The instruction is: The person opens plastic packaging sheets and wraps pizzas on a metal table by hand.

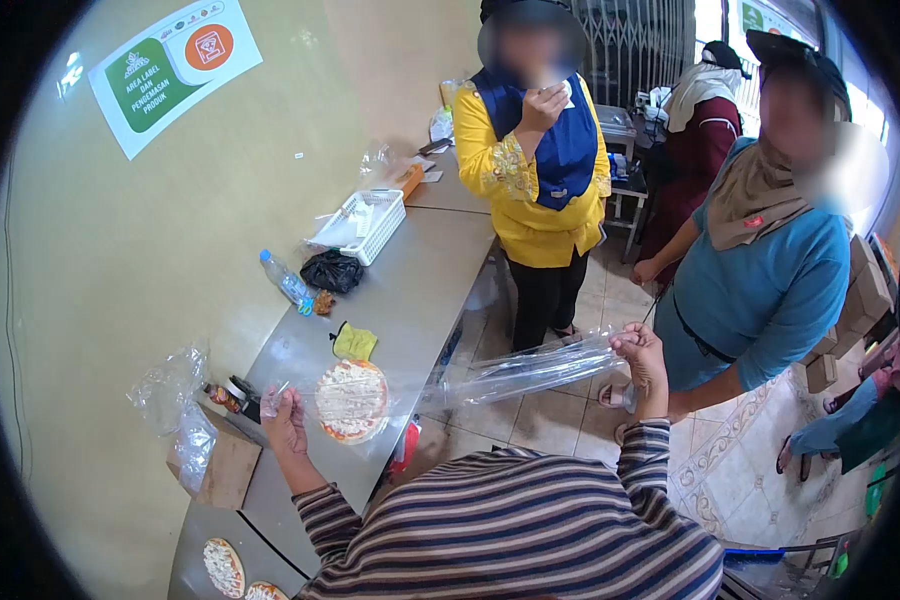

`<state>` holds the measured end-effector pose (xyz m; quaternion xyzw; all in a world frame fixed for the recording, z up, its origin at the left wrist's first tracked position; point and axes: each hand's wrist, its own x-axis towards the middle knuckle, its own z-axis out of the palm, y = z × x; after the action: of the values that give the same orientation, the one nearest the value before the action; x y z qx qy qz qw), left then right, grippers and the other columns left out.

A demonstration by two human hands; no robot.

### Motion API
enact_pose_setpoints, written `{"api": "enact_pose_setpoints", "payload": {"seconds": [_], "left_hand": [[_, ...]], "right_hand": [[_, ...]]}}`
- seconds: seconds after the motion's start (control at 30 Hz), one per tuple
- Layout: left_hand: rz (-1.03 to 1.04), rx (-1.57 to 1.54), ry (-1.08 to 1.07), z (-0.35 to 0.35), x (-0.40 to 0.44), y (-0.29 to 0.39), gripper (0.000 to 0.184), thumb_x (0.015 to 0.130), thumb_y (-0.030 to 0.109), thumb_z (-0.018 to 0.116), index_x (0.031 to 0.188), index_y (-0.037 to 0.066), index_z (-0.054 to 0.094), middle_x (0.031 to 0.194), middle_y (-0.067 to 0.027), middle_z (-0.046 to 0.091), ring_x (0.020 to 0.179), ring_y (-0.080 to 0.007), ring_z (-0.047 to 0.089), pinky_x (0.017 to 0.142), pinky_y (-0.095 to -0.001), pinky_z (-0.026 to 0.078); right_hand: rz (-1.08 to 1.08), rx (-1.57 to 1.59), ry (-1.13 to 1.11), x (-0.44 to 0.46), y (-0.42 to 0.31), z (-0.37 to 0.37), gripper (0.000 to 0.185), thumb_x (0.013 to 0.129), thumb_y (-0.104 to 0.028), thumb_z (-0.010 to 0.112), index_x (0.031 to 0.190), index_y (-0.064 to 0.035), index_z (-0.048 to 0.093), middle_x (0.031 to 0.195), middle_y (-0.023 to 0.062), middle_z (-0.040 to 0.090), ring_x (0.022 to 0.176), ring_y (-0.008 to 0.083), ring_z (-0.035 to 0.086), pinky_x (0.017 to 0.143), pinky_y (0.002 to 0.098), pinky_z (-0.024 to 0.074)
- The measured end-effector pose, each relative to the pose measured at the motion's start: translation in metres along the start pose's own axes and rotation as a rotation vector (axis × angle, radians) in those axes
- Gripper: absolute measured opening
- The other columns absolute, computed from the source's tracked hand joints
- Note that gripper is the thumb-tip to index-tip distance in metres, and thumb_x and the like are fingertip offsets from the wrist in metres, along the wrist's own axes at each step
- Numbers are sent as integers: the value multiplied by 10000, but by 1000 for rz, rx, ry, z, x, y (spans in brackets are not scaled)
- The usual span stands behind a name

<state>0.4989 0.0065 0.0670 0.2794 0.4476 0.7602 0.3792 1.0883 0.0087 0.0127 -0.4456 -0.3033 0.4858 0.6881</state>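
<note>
A transparent plastic wrap [530, 375] stretches between my two hands, bunched toward the right end. My left hand [285, 420] pinches one end above the table, beside a cardboard box. The other end is gripped by my right hand [642, 355], raised out over the floor near a person in a blue top. Beneath the left part of the film, a round pizza [352, 400] with white topping lies on the grey table [410, 250]. I cannot tell whether the film touches it.
Against the wall side stand a cardboard box [215, 455] with plastic in it, a water bottle [286, 281], a black bag [332, 271] and a white basket [375, 228]. A yellow cloth [354, 342] adjoins the pizza. More pizzas [224, 567] lie at lower left. Several people stand nearby.
</note>
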Motion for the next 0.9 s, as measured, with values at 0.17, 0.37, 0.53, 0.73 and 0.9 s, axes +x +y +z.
{"api": "enact_pose_setpoints", "payload": {"seconds": [0.17, 0.37, 0.53, 0.73, 0.9], "left_hand": [[30, -17, 14, -3, 3, 0, 334, 793, 82, 646, 1089, 48, 496, 868, -84, 622, 711, -133, 601, 600, -232, 516], [50, -85, 95, -23, 30, 6, 245, 846, 134, 585, 1071, 71, 511, 888, -67, 617, 691, -115, 584, 609, -235, 505], [138, -148, 186, -1, 29, 42, 153, 858, 144, 574, 996, 86, 540, 862, -16, 593, 712, -91, 545, 603, -230, 466], [251, -54, 143, -15, 24, 66, 94, 871, 182, 565, 914, 101, 548, 743, 29, 535, 621, -47, 484, 515, -187, 406], [256, -11, 235, -43, 19, 66, 104, 880, 199, 554, 882, 96, 542, 677, 25, 520, 519, -26, 446, 408, -141, 366]], "right_hand": [[-7, 34, 133, 13, 5, 5, 301, 682, 107, 574, 939, -23, 487, 746, 65, 603, 644, 137, 590, 601, 214, 467], [6, 148, 158, 36, 24, 25, 170, 772, 39, 557, 925, -22, 515, 707, 24, 561, 625, 109, 539, 575, 213, 440], [-15, 140, 88, 56, 21, 51, 54, 833, -26, 542, 885, -41, 540, 700, 15, 534, 608, 105, 499, 554, 216, 397], [-24, 37, 61, 68, 24, 73, 93, 859, -135, 551, 843, -43, 546, 668, -1, 525, 568, 97, 488, 532, 226, 388], [10, 22, 38, 68, 38, 80, 109, 860, -146, 563, 818, -45, 557, 679, 9, 554, 564, 95, 503, 526, 222, 395]]}}
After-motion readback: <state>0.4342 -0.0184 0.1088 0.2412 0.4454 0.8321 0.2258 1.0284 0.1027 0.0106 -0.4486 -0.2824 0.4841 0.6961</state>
